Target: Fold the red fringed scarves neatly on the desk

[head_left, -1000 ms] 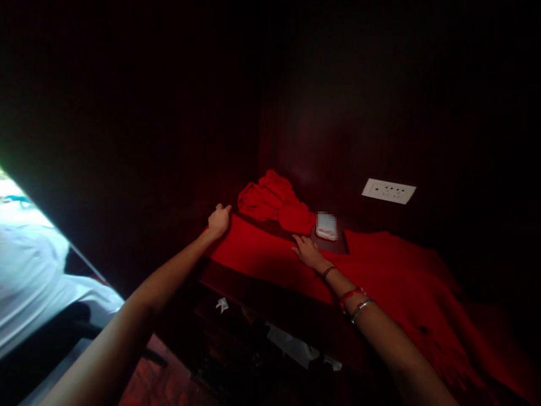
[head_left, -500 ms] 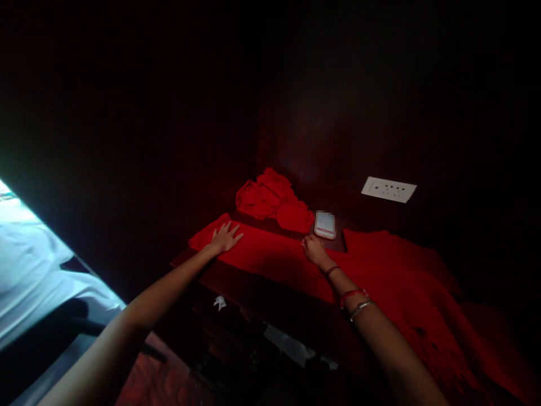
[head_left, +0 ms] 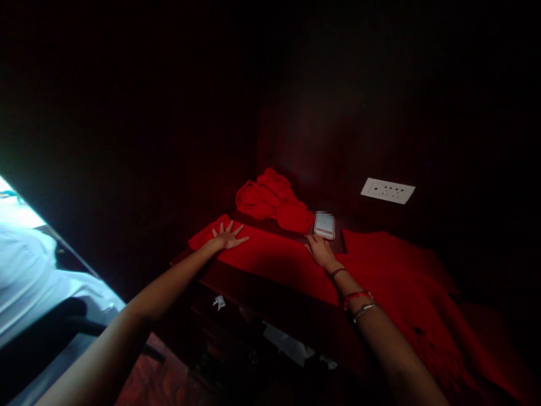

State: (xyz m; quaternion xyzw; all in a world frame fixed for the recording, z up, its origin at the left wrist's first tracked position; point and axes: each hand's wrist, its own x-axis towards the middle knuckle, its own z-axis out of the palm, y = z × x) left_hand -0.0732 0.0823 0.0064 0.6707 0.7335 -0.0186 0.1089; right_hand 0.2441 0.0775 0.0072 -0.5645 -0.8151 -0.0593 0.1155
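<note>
A red fringed cloth, looking like a shawl (head_left: 270, 259), lies as a long flat strip across a dark tabletop, and its wider part spreads to the right and hangs down there. My left hand (head_left: 229, 237) rests flat on the strip near its left end, fingers spread. On the strip's far edge, my right hand (head_left: 320, 251) lies with its fingers stretched out, close to a phone (head_left: 324, 225) with a lit screen. Behind the strip sits a crumpled red cloth (head_left: 270, 197).
A white socket panel (head_left: 387, 190) is on the dark wall at right. Under the tabletop are pale papers (head_left: 289, 344) and a small white scrap (head_left: 219, 303). At left, a person in white clothing (head_left: 34, 276) sits by a dark chair armrest (head_left: 63, 316).
My left hand has let go of the cloth's far left corner and flattened on it. The strip's left end now lies down. My right hand curled briefly, then opened, shifting slightly right.
</note>
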